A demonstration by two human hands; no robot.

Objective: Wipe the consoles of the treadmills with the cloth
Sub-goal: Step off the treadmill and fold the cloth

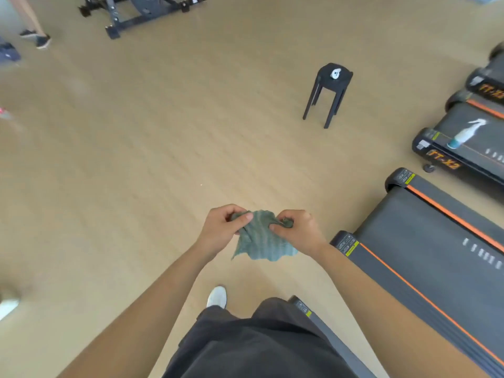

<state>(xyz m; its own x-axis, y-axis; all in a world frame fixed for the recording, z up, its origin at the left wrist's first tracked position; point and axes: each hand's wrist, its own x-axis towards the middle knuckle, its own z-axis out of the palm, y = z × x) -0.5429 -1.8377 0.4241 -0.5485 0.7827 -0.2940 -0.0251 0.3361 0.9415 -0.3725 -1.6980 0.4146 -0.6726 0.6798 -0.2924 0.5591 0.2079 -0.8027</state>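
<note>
Two hands: left hand (221,227) and right hand (297,230) are raised in front of the body at mid-frame, close together w/ the cloth (259,241) btwn them.
Left grip: thumb and curled fingers pinch the cloth's upper left corner.
Right grip: fingers curled, thumb and fingertips pinch the bunched upper right corner.
Cloth spot: held in the air over the floor (136,159), touching neither floor nor machine, near the rear end of the nearest treadmill (436,255) and to its left.
Cloth axis: top edge runs side to side, hand to hand. The rest hangs loose toward the wearer and ends in a wavy hem. Ribs run approx top edge to hem.
Cloth look: grey-green, ribbed.
Nearest treadmill: dark deck w/ orange stripe. Long axis runs from its rear end at centre-right down to the lower right corner.
Second treadmill (463,159): beyond the first, roughly parallel. A spray bottle (467,133) stands on its belt.
Stool (331,88): black, standing alone on the floor well beyond the hands, w/ a small white object (335,74) on top.
Far end: exercise bike (141,12) at upper left, another person's feet (38,36) at the left edge.
Wearer: dark shorts (259,345), white shoe (217,296).
</note>
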